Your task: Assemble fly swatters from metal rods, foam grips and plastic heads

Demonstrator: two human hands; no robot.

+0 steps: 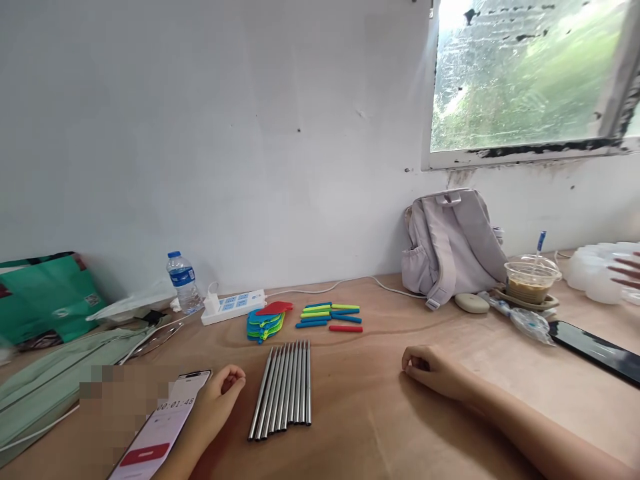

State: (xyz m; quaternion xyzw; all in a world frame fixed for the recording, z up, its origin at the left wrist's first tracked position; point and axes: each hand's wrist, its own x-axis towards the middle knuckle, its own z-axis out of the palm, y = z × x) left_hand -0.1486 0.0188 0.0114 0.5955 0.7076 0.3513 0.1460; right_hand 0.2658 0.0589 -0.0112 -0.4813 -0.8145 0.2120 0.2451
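My left hand (220, 393) rests on the wooden table (380, 413) with its fingers curled into a loose fist, nothing in it. A phone (163, 423) showing a timer lies just left of it. My right hand (433, 370) also lies on the table, fingers curled shut and empty. Between the hands lies a row of several metal straws (284, 389), side by side. Beyond them are several coloured short sticks (330, 315) and a pile of coloured flat pouches (266, 321).
A power strip (233, 305) and water bottle (183, 281) stand at the back left, with green fabric (55, 380) and a green bag (47, 293). A grey backpack (450, 243), iced drink cup (531, 279) and black phone (597, 348) lie right. Another person's fingers (625, 270) show at the right edge.
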